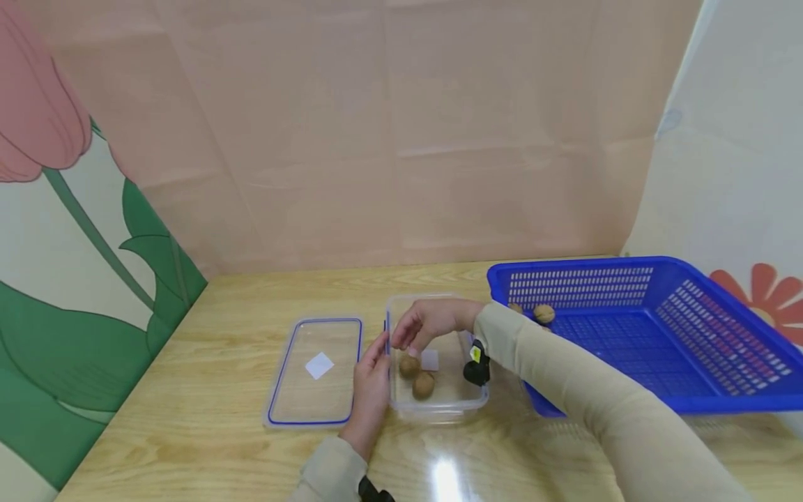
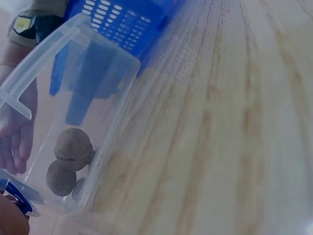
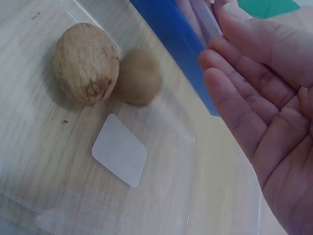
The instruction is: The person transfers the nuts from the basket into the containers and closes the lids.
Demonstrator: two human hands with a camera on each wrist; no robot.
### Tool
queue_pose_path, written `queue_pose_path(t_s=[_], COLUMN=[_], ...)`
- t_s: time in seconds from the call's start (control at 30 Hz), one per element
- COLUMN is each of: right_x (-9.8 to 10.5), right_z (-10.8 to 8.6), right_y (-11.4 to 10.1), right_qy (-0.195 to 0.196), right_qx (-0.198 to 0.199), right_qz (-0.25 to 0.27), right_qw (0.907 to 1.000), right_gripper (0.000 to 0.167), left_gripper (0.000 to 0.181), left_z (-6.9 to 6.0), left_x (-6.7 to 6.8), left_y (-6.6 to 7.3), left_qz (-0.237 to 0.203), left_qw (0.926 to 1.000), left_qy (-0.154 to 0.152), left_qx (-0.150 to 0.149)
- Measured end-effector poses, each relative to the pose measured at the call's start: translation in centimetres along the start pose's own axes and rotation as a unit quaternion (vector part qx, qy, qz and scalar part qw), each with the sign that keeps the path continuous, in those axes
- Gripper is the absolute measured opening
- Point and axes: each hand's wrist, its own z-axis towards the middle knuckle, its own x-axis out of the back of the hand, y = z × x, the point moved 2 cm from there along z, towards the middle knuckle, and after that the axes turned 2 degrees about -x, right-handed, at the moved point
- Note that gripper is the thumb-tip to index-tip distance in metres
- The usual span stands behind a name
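Observation:
A clear plastic container stands on the table with two walnuts and a small white square inside. The right hand reaches over it from the right, fingers loosely bent near its left wall. In the right wrist view no walnut shows in the right hand; the walnuts lie apart from its fingers. Along the outside of the container's left wall, the left hand rests with fairly straight fingers. Only a bit of the left hand shows in the left wrist view, beside a blue-edged part.
A clear lid with a blue seal lies flat left of the container, bearing a white square label. On the right stands a large blue basket, with a few walnuts at its left end. A pink backdrop rises behind the table.

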Motion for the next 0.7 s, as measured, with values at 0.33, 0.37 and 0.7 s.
queue_pose_path(t_s=[0.33, 0.37, 0.7], right_x=[1.0, 1.2, 4.1], right_z=[-1.7, -2.0, -6.6], right_y=[-0.1, -0.1, -0.2], right_qy=[0.039, 0.044, 0.122], right_qx=[0.004, 0.005, 0.015], right_qz=[0.023, 0.026, 0.029], right_qw=[0.9990, 0.9987, 0.9920], right_gripper=[0.035, 0.036, 0.040], left_gripper=[0.043, 0.043, 0.043], left_z=[-0.1, 0.0, 0.0], left_x=[0.0, 0.0, 0.1], left_y=[-0.1, -0.1, -0.2], left_qz=[-0.005, -0.004, -0.005], left_qw=[0.9999, 0.9999, 0.9998], left_qy=[-0.007, -0.008, -0.003], left_qx=[0.008, 0.005, 0.019])
